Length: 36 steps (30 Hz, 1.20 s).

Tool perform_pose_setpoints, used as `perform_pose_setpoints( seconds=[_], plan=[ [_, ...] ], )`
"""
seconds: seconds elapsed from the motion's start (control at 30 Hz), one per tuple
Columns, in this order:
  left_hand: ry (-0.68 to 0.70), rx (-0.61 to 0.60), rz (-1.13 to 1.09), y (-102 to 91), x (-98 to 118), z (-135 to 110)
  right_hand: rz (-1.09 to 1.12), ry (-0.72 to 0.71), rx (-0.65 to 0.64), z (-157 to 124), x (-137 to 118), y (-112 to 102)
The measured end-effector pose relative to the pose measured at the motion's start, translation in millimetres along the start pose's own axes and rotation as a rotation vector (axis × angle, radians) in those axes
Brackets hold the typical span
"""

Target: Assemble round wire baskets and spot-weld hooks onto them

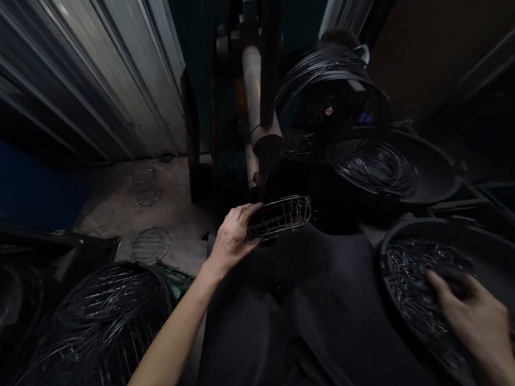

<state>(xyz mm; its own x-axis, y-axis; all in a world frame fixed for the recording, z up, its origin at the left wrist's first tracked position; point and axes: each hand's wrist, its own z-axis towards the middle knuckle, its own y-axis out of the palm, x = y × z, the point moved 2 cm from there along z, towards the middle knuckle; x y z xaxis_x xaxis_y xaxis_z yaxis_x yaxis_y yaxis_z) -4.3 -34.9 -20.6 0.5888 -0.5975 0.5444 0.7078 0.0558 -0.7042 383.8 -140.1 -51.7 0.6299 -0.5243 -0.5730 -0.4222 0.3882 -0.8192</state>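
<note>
My left hand (236,233) grips the left end of a small wire basket (285,216), its thumb and fingers closed round the frame. The basket is held above my lap, just below the tip of a machine's pale cylindrical arm (255,84). Touching between basket and machine is too dark to make out. My right hand (476,312) is over a dark round tub (504,259) heaped with small bent wire pieces (421,284). Its thumb points forward; blur and shadow hide the other fingers and anything between them.
Left of my legs stands a container of wire parts (105,306). Wire grids (150,244) lie on the floor (174,199). Farther right are a basin with coiled wire (374,166) and a larger wire bundle (324,73). Corrugated metal (122,65) rises at the back left.
</note>
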Motion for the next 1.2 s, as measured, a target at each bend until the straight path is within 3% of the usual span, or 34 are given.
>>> perform_pose_setpoints(
  seconds=[0.1, 0.17, 0.23, 0.27, 0.37, 0.47, 0.57, 0.67, 0.73, 0.87, 1.07, 1.2],
  plan=[
    [-0.001, -0.026, 0.012, 2.1, 1.3, 2.7, 0.308, -0.12, -0.138, -17.3, -67.2, 11.6],
    [-0.007, -0.031, 0.006, 0.9, 2.0, 3.3, 0.267, -0.249, -0.069, -26.8, -84.9, 24.1],
    [-0.018, -0.032, -0.018, -2.2, 2.1, 3.2, 0.14, -0.424, 0.002, -35.1, -77.9, 41.6],
    [-0.027, -0.031, -0.031, -4.0, 1.8, 3.1, 0.094, -0.516, -0.023, -38.6, -68.5, 52.0],
    [-0.05, -0.035, -0.042, -7.7, -0.2, 2.6, 0.108, -0.656, -0.287, -45.3, -43.3, 77.5],
    [-0.044, -0.037, -0.027, -6.7, -0.8, 2.8, 0.226, -0.476, -0.381, -47.9, -57.8, 75.8],
    [-0.025, -0.039, 0.006, -2.6, 1.7, 4.0, 0.483, -0.262, -0.492, -52.0, -112.3, 62.8],
    [0.003, -0.06, 0.065, 1.2, 5.8, 5.2, 0.685, -0.192, -0.646, -54.5, -166.2, 62.5],
    [0.017, -0.065, 0.105, 2.2, 8.1, 5.4, 0.746, -0.183, -0.69, -54.3, -186.6, 71.2],
    [0.026, -0.061, 0.146, 1.0, 9.5, 4.0, 0.739, -0.241, -0.664, -54.5, -198.4, 92.3],
    [0.024, -0.032, 0.135, -2.2, 4.7, 1.6, 0.573, -0.474, -0.409, -65.7, -199.9, 101.6],
    [0.022, -0.017, 0.123, -4.2, 3.1, 0.6, 0.549, -0.546, -0.282, -72.0, -198.6, 109.0]
  ],
)
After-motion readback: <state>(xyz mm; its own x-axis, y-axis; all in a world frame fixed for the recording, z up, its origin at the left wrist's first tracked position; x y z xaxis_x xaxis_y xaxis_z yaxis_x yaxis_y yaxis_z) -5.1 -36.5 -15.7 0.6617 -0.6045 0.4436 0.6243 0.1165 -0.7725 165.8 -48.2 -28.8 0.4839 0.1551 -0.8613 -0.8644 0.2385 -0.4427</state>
